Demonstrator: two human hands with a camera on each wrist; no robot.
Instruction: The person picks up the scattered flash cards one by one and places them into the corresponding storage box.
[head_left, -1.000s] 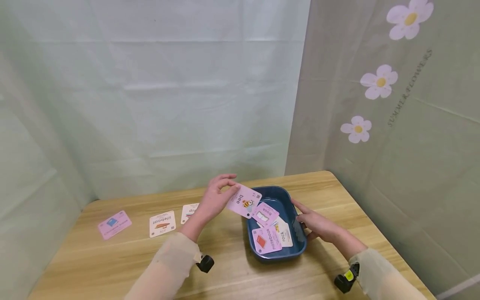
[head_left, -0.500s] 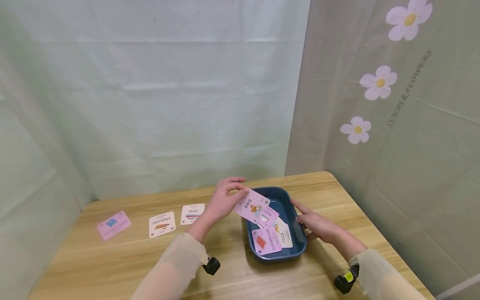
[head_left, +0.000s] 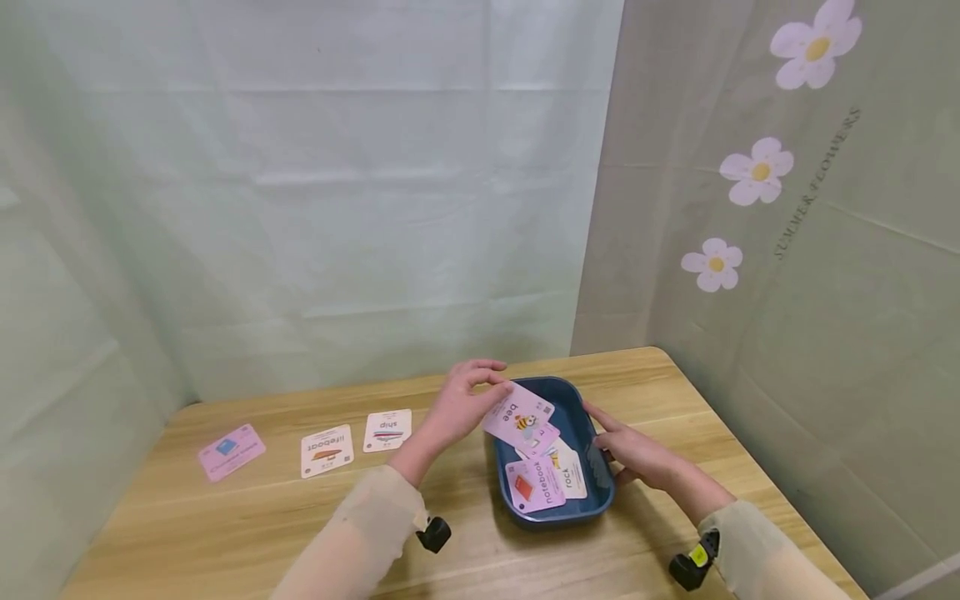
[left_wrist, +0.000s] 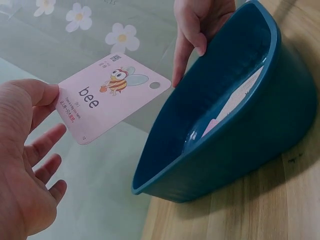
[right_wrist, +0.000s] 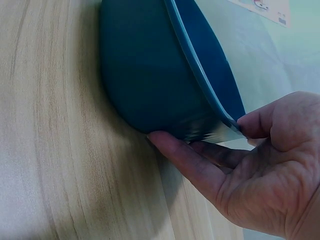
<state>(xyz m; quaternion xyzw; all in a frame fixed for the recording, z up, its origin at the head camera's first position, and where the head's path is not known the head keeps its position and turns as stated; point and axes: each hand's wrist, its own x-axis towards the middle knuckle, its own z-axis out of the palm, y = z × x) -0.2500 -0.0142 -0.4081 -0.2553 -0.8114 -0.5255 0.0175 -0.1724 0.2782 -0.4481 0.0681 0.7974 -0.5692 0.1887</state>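
Note:
My left hand pinches a pink flashcard by its corner between thumb and finger; it reads "bee" and shows a cartoon bee. The card is tilted over the left side of a dark blue plastic tub. In the left wrist view the bee flashcard hangs above the tub's rim, its other fingers spread below. My right hand holds the tub's right wall, thumb at the rim and fingers against the outer side in the right wrist view. Inside lie a "notebook" card, a "rock" card and a partly covered pink card.
On the wooden table to the left lie a "ship" card, a "lifeboat" card and a pink card with a blue book. A pale curtain hangs behind, and a flower-printed one on the right.
My left hand has moved right with the bee card, bringing it over the tub, where it now covers most of the pink book card. My right hand has stayed at the tub's wall.

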